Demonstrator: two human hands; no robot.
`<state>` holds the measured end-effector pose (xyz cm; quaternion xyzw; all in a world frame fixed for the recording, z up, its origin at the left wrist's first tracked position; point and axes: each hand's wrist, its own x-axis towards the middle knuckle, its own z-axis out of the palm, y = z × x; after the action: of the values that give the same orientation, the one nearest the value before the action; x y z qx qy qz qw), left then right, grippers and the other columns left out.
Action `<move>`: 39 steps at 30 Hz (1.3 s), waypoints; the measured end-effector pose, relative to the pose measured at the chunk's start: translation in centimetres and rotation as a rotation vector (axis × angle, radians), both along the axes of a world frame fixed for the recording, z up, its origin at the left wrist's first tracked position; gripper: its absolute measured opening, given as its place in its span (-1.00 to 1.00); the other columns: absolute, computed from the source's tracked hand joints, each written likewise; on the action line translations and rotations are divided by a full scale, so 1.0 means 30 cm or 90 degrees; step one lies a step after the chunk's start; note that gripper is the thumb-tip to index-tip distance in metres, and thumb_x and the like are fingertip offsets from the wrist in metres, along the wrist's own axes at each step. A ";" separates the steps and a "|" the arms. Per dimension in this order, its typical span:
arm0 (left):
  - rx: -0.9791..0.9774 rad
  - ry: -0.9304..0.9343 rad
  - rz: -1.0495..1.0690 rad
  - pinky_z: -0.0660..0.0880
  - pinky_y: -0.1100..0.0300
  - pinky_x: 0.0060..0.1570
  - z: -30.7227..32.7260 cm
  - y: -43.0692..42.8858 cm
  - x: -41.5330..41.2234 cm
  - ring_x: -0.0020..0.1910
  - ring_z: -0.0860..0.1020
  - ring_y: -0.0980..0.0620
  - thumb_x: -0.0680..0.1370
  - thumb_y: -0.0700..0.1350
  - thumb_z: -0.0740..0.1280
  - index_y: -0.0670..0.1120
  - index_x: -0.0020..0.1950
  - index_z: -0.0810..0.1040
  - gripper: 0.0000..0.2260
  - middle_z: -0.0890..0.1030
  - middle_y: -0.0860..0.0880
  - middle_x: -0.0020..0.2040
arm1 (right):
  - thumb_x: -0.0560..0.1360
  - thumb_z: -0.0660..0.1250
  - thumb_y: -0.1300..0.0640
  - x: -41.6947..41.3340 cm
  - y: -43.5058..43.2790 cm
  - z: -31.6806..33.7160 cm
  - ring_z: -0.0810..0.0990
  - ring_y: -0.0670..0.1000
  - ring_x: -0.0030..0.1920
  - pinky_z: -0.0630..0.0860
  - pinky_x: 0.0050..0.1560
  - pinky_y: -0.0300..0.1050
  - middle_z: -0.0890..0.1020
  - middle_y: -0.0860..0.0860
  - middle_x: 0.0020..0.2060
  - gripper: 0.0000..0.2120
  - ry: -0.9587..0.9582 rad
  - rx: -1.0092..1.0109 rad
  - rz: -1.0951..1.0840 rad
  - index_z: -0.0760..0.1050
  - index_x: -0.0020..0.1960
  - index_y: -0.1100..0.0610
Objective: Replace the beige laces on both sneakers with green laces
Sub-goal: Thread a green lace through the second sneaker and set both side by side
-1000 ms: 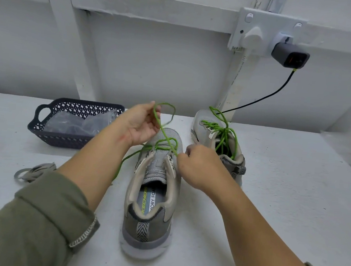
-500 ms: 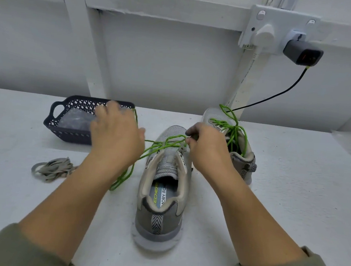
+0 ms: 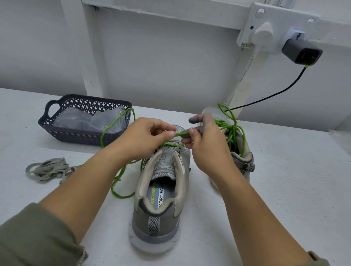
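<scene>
Both hands meet above the front of the near sneaker [image 3: 161,194], which stands on the white table [image 3: 281,193] with its heel toward the viewer. The left hand [image 3: 142,138] and right hand [image 3: 207,143] each pinch the green lace [image 3: 179,134] between thumb and fingers. The second sneaker [image 3: 242,157], already green-laced, stands just behind the right hand, and the beige laces [image 3: 45,168] lie loose on the left near a dark basket [image 3: 82,134].

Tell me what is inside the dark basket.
Crumpled clear plastic lies in the dark basket. Anything under the plastic, and the basket's floor, is covered. A green lace loops across its right end.
</scene>
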<state>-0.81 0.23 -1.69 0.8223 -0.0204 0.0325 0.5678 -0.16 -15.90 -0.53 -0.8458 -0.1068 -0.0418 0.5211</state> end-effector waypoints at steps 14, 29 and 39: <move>0.212 -0.036 0.104 0.33 0.33 -0.34 -0.036 0.005 0.022 -0.45 0.42 0.28 0.52 -0.10 0.36 0.02 -0.15 0.60 -0.93 0.51 0.17 -0.39 | 0.55 0.23 -0.19 0.016 0.012 -0.018 0.58 0.08 -0.16 0.39 -0.30 -0.12 0.63 0.10 -0.21 -0.54 0.122 -0.337 -0.054 0.55 -0.10 0.23; 0.340 0.044 -0.036 0.27 0.25 -0.40 -0.059 -0.019 0.064 -0.49 0.33 0.17 0.53 -0.01 0.38 -0.03 -0.18 0.61 -0.86 0.40 0.11 -0.51 | 0.46 0.35 0.23 0.061 0.005 0.027 0.68 0.17 -0.28 0.66 -0.14 0.07 0.63 0.20 -0.33 -0.83 0.333 -0.222 -0.016 0.55 -0.08 0.37; 0.391 0.030 -0.091 0.43 0.18 -0.21 -0.066 -0.015 0.075 -0.38 0.40 0.13 0.55 -0.01 0.31 0.04 -0.14 0.58 -0.90 0.47 0.08 -0.39 | 0.48 0.31 0.22 0.049 -0.009 0.008 0.69 0.11 -0.29 0.65 -0.09 0.08 0.68 0.20 -0.26 -0.80 0.317 -0.205 -0.036 0.60 -0.02 0.35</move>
<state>1.43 -0.23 -3.68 0.9524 -0.0740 -0.0344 0.2938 1.32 -16.18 -0.31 -0.9045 0.0425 0.1701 0.3889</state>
